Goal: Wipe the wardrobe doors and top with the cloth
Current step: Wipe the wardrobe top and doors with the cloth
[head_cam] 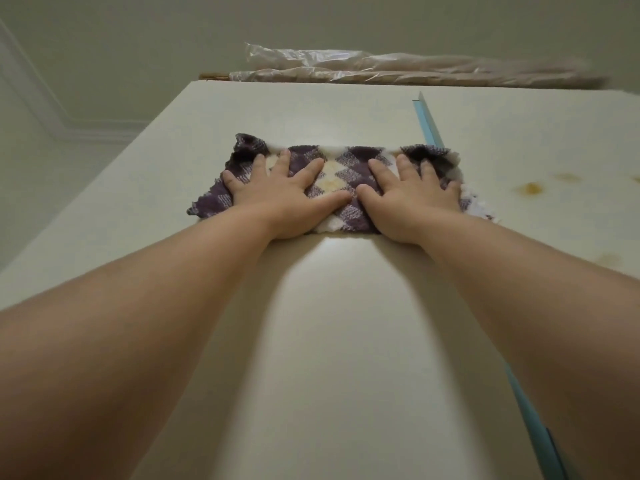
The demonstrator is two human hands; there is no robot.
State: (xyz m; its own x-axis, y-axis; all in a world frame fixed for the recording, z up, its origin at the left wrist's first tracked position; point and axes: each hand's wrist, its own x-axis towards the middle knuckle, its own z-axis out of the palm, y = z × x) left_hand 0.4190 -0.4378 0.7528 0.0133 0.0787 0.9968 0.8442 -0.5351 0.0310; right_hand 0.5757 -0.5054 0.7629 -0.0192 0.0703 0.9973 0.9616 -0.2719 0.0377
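Observation:
A purple and white checked cloth (341, 174) lies spread flat against the cream wardrobe door (329, 323), high up near its top edge. My left hand (280, 199) presses flat on the left half of the cloth with fingers spread. My right hand (412, 199) presses flat on the right half, its fingers straight too. Both forearms reach upward from the bottom corners of the view. Parts of the cloth are hidden under my palms.
A light blue strip (427, 124) runs along the door's right edge. Right of it, the neighbouring panel carries brown stains (530, 188). Long plastic-wrapped items (398, 69) lie on the wardrobe top. The ceiling and a moulding (69, 129) show at the left.

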